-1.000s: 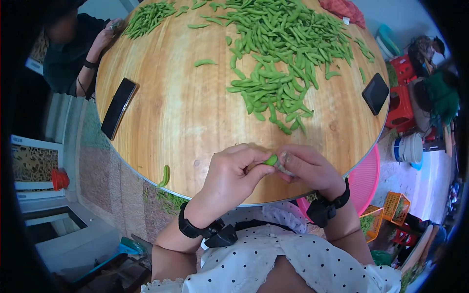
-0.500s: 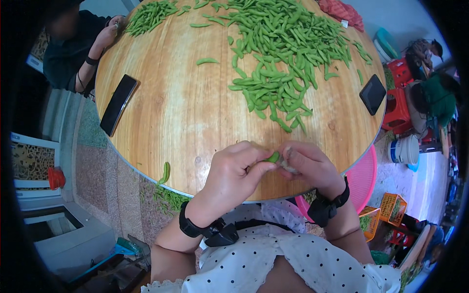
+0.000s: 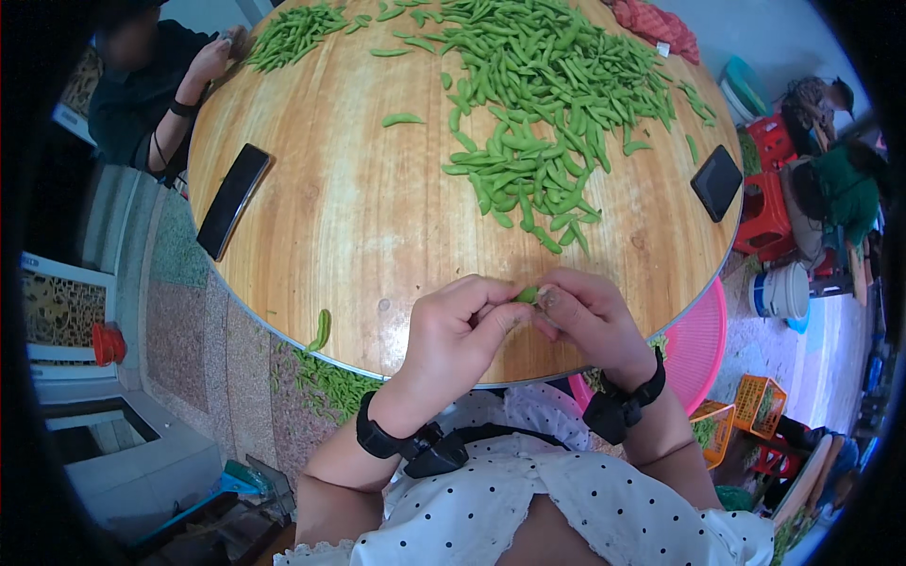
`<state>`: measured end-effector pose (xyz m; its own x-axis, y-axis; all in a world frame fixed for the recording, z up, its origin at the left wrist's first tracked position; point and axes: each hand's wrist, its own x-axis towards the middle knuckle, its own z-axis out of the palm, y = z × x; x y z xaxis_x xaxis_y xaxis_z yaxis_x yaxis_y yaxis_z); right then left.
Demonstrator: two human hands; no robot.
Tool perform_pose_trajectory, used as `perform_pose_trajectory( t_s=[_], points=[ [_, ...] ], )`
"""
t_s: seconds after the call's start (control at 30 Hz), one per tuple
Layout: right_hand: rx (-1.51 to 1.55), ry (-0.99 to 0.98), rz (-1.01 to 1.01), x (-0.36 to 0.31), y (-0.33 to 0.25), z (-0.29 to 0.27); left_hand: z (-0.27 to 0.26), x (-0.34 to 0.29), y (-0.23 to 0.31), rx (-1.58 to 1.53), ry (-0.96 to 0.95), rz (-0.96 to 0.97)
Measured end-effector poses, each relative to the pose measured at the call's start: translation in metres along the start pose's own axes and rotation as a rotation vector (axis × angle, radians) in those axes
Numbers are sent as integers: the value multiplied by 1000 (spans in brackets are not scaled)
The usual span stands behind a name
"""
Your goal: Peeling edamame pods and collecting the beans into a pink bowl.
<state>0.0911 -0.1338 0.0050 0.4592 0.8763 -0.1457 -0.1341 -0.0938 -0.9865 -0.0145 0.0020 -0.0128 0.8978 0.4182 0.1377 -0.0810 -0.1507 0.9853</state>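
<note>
Both my hands meet at the near edge of a round wooden table [image 3: 340, 217]. My left hand [image 3: 453, 330] and my right hand [image 3: 583, 316] pinch one small green pod [image 3: 527, 295] between their fingertips; most of the pod is hidden by the fingers. Each wrist wears a black band. A big heap of green pods [image 3: 543, 104] covers the far right half of the table, well beyond my hands. One loose pod [image 3: 403, 119] lies alone near the middle.
A black phone [image 3: 232, 200] lies at the table's left edge, another [image 3: 716, 182] at the right. One pod [image 3: 323, 329] hangs at the near-left rim, with discarded pods [image 3: 330, 382] on the floor. A pink basket [image 3: 696, 344] sits lower right. Another person [image 3: 151, 85] works far left by a smaller pod pile [image 3: 293, 33].
My hands stay together at the near edge. The fingers have closed further round the pod, so less green shows than a second ago.
</note>
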Motion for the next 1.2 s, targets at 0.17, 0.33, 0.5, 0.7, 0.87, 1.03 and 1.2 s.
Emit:
perform_pose_trajectory(
  t_s=[0.17, 0.33, 0.5, 0.7, 0.87, 1.03, 1.2],
  points=[
    [-18, -33, -66, -6, 2, -1, -14, 2, 8, -667, -151, -549],
    [-387, 103, -18, -4, -12, -3, -4, -7, -5, -396, -93, -352],
    [-439, 106, -307, -5, -7, 2, 5, -9, -8, -501, -132, -361],
    [-248, 80, -159, -16, -1, -7, 8, -11, 0, -821, -198, -616],
    [-349, 142, -121, -31, -2, -14, 17, -11, 3, -686, -238, -618],
    [-599, 408, 27, -77, -12, -56, -21, -20, 26, 61, -264, -264],
    [-726, 346, 214, -129, -29, -106, -107, -55, 52, 417, -415, -489]
  ],
)
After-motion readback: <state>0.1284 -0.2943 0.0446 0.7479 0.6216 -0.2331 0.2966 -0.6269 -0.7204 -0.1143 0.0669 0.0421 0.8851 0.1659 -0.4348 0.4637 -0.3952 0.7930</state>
